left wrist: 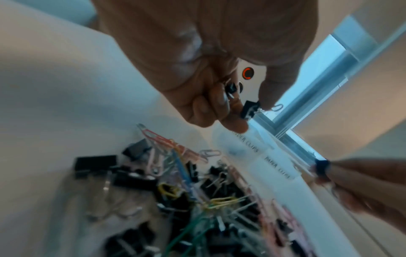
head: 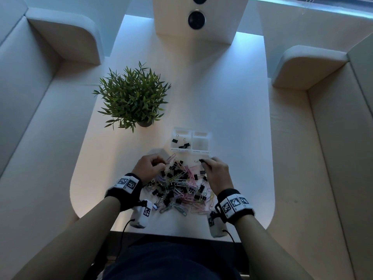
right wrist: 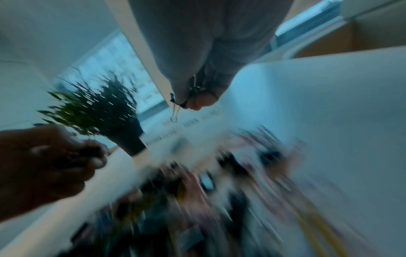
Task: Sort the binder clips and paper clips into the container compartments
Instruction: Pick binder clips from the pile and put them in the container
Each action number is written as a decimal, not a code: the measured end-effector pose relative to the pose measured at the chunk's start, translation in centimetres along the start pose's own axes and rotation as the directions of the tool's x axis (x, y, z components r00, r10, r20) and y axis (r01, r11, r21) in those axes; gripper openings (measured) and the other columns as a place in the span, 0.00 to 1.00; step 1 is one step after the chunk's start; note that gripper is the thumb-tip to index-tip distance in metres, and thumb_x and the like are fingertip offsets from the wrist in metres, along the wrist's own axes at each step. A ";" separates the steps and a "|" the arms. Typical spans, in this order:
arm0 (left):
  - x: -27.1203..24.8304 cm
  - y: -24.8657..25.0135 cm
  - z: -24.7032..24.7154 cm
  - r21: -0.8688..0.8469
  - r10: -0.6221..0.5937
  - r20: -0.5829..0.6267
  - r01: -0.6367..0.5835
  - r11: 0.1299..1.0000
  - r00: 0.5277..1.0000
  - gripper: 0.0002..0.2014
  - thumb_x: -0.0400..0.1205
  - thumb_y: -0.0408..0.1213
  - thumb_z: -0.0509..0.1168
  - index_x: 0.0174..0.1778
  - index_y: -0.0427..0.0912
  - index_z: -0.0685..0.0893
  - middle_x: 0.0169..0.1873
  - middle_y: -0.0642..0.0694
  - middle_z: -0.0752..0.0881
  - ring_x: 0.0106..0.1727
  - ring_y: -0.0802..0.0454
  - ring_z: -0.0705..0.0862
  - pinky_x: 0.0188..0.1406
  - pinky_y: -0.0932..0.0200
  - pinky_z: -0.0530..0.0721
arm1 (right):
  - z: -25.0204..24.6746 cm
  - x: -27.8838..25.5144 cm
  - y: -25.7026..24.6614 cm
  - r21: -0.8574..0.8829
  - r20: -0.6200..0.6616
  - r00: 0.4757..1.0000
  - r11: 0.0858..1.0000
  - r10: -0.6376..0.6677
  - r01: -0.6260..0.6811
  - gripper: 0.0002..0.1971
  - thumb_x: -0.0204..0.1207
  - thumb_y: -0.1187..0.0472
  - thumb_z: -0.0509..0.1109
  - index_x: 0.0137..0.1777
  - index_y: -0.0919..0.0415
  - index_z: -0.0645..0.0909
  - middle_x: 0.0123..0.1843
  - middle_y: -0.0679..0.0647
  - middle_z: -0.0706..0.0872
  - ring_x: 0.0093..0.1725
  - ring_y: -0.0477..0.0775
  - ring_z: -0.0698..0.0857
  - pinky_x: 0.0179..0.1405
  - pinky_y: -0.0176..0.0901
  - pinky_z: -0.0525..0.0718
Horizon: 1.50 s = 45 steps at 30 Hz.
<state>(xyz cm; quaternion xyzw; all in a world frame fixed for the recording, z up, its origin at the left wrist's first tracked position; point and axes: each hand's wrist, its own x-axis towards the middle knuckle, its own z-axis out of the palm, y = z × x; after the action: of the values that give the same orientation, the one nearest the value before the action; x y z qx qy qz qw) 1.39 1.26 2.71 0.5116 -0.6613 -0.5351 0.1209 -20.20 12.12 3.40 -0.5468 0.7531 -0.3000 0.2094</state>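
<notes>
A mixed pile of black binder clips and coloured paper clips [head: 182,185] lies on the white table in front of me. Beyond it stands a clear two-compartment container [head: 190,140]; its left compartment holds three black binder clips [head: 181,143], and the right one looks bare. My left hand [head: 149,168] hovers at the pile's far left, fingers curled, pinching a black binder clip [left wrist: 249,109]. My right hand [head: 214,168], at the pile's far right near the container's front, pinches another black binder clip [right wrist: 179,102] by thumb and finger. The right wrist view is blurred.
A potted green plant [head: 133,98] stands to the left of the container. Cushioned benches [head: 40,110] flank the table on both sides. A white column [head: 198,17] rises at the table's far end. The table's front edge [head: 173,232] is close to my body.
</notes>
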 end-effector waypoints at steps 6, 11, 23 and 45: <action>1.4 2.8 0.1 -0.300 -0.101 -0.013 0.092 0.949 0.995 0.13 0.73 0.19 0.58 0.33 0.39 0.83 0.29 0.39 0.84 0.19 0.56 0.71 0.21 0.66 0.69 | 1.7 7.8 -4.5 -0.173 0.179 0.979 0.977 -0.096 0.128 0.08 0.77 0.74 0.65 0.41 0.69 0.84 0.39 0.59 0.83 0.33 0.52 0.80 0.39 0.39 0.86; 5.0 5.2 0.0 -0.200 -0.069 -0.068 0.054 0.978 0.995 0.09 0.71 0.25 0.64 0.32 0.44 0.83 0.26 0.44 0.83 0.24 0.49 0.76 0.26 0.61 0.76 | 2.7 9.6 -5.7 -0.195 0.253 0.963 0.970 -0.097 0.149 0.08 0.73 0.75 0.65 0.49 0.70 0.85 0.49 0.62 0.85 0.44 0.60 0.86 0.46 0.48 0.86; 6.3 7.6 1.6 0.710 0.291 0.259 -0.386 0.589 0.921 0.15 0.74 0.34 0.64 0.56 0.49 0.85 0.56 0.46 0.87 0.54 0.42 0.85 0.52 0.50 0.83 | 0.3 0.3 2.4 -0.114 0.179 0.975 0.987 0.135 -0.115 0.10 0.73 0.69 0.70 0.52 0.60 0.87 0.52 0.56 0.86 0.48 0.54 0.84 0.54 0.49 0.84; 1.3 0.6 3.7 0.451 0.218 -0.025 -0.184 0.873 0.976 0.09 0.79 0.32 0.66 0.53 0.37 0.87 0.48 0.36 0.89 0.47 0.39 0.87 0.54 0.55 0.83 | 0.4 -0.9 3.1 0.083 -0.018 0.976 0.973 0.216 -0.214 0.08 0.69 0.66 0.76 0.47 0.58 0.87 0.40 0.56 0.89 0.38 0.50 0.86 0.44 0.41 0.85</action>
<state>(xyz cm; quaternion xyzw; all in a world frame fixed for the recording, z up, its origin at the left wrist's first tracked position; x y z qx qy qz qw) -2.16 2.29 1.21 0.4739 -0.8107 -0.3342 0.0802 -21.85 13.60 1.01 -0.4490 0.7979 -0.3129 0.2526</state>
